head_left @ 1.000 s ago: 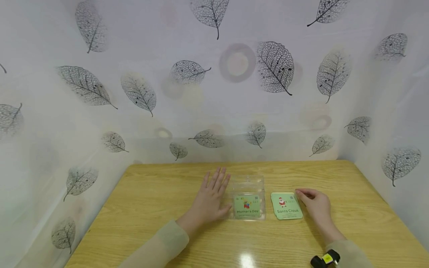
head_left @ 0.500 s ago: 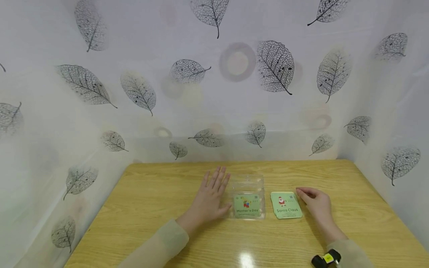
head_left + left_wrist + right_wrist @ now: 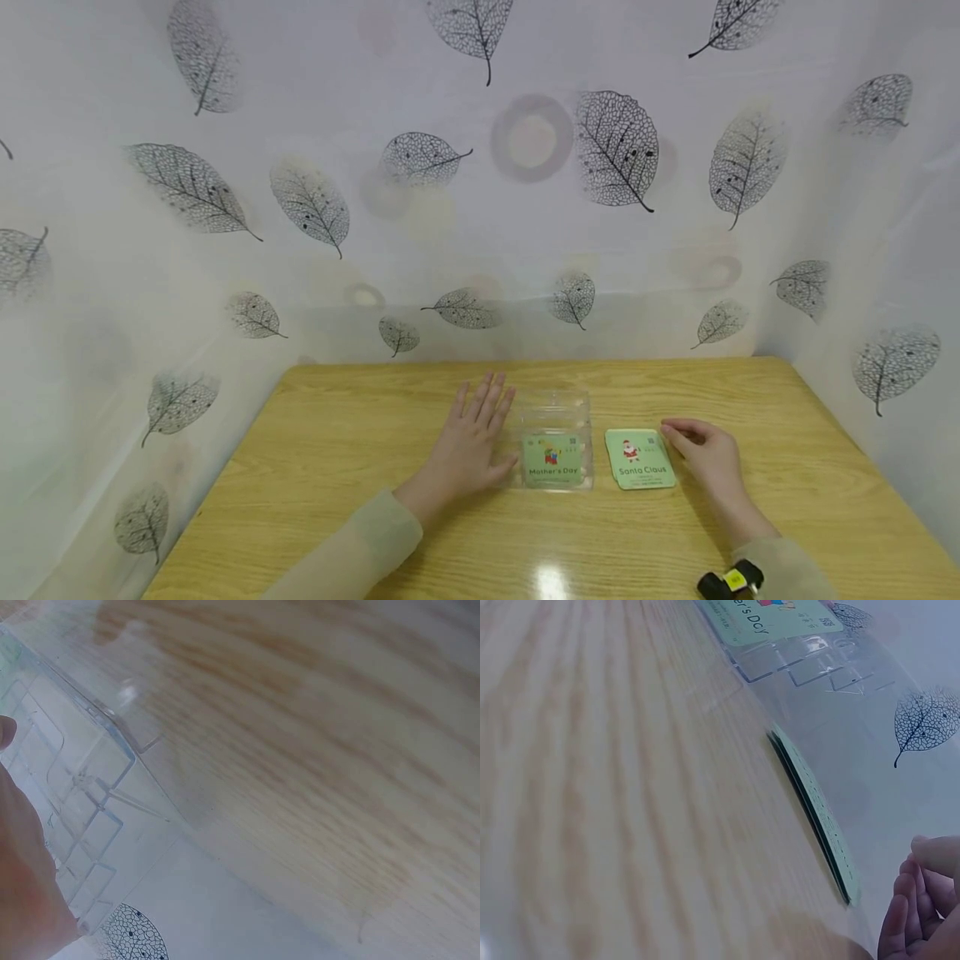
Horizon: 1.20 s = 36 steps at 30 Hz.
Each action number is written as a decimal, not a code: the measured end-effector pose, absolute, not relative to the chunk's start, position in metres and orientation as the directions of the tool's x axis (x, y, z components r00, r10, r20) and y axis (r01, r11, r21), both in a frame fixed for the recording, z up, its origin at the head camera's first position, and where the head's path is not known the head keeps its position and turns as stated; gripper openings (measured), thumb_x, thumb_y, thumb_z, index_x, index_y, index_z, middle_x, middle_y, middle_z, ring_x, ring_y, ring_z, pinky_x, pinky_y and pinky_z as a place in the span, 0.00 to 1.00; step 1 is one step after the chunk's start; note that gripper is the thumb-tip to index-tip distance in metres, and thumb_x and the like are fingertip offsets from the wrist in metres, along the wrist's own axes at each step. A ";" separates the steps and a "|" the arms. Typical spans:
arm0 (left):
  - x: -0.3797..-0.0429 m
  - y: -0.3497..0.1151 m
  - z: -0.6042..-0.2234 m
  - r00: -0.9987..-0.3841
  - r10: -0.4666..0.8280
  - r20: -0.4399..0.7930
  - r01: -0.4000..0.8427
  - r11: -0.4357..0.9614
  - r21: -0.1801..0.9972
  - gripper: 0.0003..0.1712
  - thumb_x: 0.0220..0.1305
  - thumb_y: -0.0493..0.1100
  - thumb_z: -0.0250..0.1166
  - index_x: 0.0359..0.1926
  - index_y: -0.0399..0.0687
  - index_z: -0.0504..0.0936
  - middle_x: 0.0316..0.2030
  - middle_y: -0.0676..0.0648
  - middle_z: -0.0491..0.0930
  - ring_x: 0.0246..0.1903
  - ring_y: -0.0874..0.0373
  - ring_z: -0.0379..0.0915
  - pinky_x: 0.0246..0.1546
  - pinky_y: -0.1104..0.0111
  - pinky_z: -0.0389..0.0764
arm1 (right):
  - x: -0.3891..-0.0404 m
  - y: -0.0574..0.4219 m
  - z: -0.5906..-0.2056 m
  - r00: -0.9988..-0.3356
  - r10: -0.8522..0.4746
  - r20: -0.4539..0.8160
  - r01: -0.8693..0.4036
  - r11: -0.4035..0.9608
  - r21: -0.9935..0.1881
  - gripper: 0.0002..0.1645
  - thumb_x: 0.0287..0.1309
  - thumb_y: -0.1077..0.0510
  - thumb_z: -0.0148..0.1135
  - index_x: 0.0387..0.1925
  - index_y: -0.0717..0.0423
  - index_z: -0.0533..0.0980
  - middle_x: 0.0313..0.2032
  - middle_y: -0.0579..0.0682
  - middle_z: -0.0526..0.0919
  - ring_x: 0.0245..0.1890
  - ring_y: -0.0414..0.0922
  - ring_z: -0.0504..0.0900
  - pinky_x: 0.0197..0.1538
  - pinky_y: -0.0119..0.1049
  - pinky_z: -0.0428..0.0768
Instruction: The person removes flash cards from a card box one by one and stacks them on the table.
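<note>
Flat on the table, my left hand [image 3: 467, 450] has its fingers stretched out beside a clear plastic case [image 3: 555, 402]; its thumb is at the case's left edge. Inside lies a green card [image 3: 553, 477] printed "Mother's Day". A stack of green cards [image 3: 633, 472] lies right of the case, a "Santa Claus" card on top. My right hand [image 3: 711, 461] rests next to the stack's upper right corner, thumb and fingertips together, loosely curled around nothing. In the right wrist view a gap separates this hand [image 3: 922, 919] from the stack [image 3: 819, 814].
Everything lies on a wooden table [image 3: 337, 433]. A pale curtain [image 3: 450, 225] with a leaf print hangs behind it and at both sides. A black device with a yellow label [image 3: 731, 579] sits at the right wrist.
</note>
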<state>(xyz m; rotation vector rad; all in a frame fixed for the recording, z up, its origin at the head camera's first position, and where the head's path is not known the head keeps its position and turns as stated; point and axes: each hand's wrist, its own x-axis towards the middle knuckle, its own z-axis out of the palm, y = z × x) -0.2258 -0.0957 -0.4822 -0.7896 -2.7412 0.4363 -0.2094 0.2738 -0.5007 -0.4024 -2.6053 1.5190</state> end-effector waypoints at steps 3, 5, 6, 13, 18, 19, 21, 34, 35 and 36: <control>-0.226 -0.096 -0.482 -0.814 0.556 0.170 0.473 0.803 -0.363 0.59 0.74 0.77 0.45 0.86 0.44 0.41 0.87 0.38 0.38 0.86 0.42 0.37 0.85 0.45 0.47 | -0.209 0.273 -0.500 -0.962 0.267 -0.052 0.177 0.469 -0.865 0.24 0.73 0.54 0.67 0.60 0.68 0.81 0.50 0.55 0.90 0.35 0.24 0.75 0.38 0.20 0.79; -0.226 -0.097 -0.482 -0.807 0.562 0.180 0.475 0.800 -0.367 0.59 0.73 0.77 0.46 0.86 0.44 0.43 0.86 0.38 0.40 0.86 0.42 0.39 0.85 0.44 0.49 | -0.209 0.273 -0.499 -0.963 0.263 -0.055 0.177 0.465 -0.868 0.24 0.73 0.54 0.67 0.60 0.68 0.81 0.48 0.52 0.90 0.35 0.25 0.76 0.38 0.20 0.79; -0.226 -0.097 -0.483 -0.805 0.565 0.183 0.476 0.798 -0.369 0.59 0.73 0.77 0.46 0.86 0.43 0.43 0.86 0.38 0.41 0.86 0.42 0.40 0.85 0.44 0.49 | -0.209 0.273 -0.499 -0.964 0.259 -0.057 0.175 0.463 -0.869 0.24 0.73 0.54 0.67 0.60 0.68 0.81 0.47 0.51 0.90 0.35 0.25 0.76 0.38 0.20 0.79; -0.228 -0.098 -0.485 -0.792 0.576 0.204 0.482 0.794 -0.370 0.58 0.72 0.77 0.49 0.86 0.43 0.47 0.86 0.37 0.39 0.85 0.41 0.43 0.84 0.44 0.52 | -0.206 0.271 -0.496 -0.972 0.227 -0.062 0.165 0.469 -0.867 0.24 0.74 0.53 0.66 0.61 0.68 0.81 0.49 0.50 0.89 0.37 0.25 0.76 0.40 0.21 0.79; -0.229 -0.098 -0.487 -0.784 0.581 0.220 0.479 0.791 -0.380 0.58 0.71 0.77 0.50 0.85 0.43 0.49 0.86 0.36 0.42 0.85 0.41 0.45 0.84 0.44 0.55 | -0.204 0.267 -0.492 -0.975 0.215 -0.055 0.153 0.470 -0.870 0.23 0.73 0.55 0.67 0.59 0.68 0.82 0.49 0.51 0.90 0.36 0.24 0.76 0.40 0.20 0.80; -0.229 -0.098 -0.487 -0.783 0.582 0.221 0.479 0.790 -0.383 0.58 0.72 0.77 0.50 0.85 0.43 0.49 0.86 0.36 0.43 0.85 0.41 0.45 0.84 0.44 0.55 | -0.204 0.266 -0.491 -0.976 0.212 -0.053 0.149 0.466 -0.872 0.23 0.73 0.55 0.67 0.59 0.69 0.82 0.48 0.50 0.90 0.36 0.24 0.76 0.40 0.21 0.80; -0.229 -0.098 -0.487 -0.783 0.582 0.219 0.478 0.788 -0.387 0.59 0.72 0.77 0.49 0.86 0.43 0.48 0.86 0.36 0.44 0.85 0.41 0.45 0.84 0.44 0.55 | -0.204 0.265 -0.489 -0.977 0.207 -0.053 0.145 0.461 -0.875 0.22 0.73 0.55 0.67 0.59 0.68 0.82 0.46 0.47 0.90 0.35 0.24 0.77 0.39 0.21 0.81; -0.228 -0.099 -0.485 -0.789 0.581 0.198 0.487 0.789 -0.375 0.58 0.73 0.76 0.48 0.86 0.42 0.45 0.86 0.36 0.42 0.86 0.41 0.42 0.84 0.44 0.54 | -0.202 0.254 -0.484 -0.984 0.172 -0.040 0.115 0.453 -0.884 0.21 0.73 0.56 0.67 0.58 0.69 0.82 0.41 0.41 0.89 0.35 0.27 0.77 0.39 0.23 0.80; -0.228 -0.099 -0.485 -0.789 0.582 0.198 0.488 0.789 -0.373 0.58 0.73 0.76 0.48 0.86 0.42 0.46 0.86 0.36 0.42 0.86 0.41 0.42 0.84 0.44 0.54 | -0.202 0.254 -0.484 -0.985 0.168 -0.041 0.114 0.451 -0.885 0.21 0.72 0.57 0.67 0.58 0.69 0.82 0.41 0.41 0.89 0.35 0.27 0.78 0.39 0.23 0.80; -0.228 -0.099 -0.485 -0.789 0.581 0.200 0.488 0.790 -0.371 0.58 0.73 0.76 0.48 0.86 0.42 0.46 0.86 0.36 0.41 0.85 0.41 0.42 0.84 0.44 0.54 | -0.202 0.253 -0.485 -0.985 0.167 -0.046 0.117 0.450 -0.885 0.21 0.72 0.57 0.67 0.58 0.69 0.82 0.41 0.40 0.88 0.36 0.27 0.78 0.39 0.23 0.80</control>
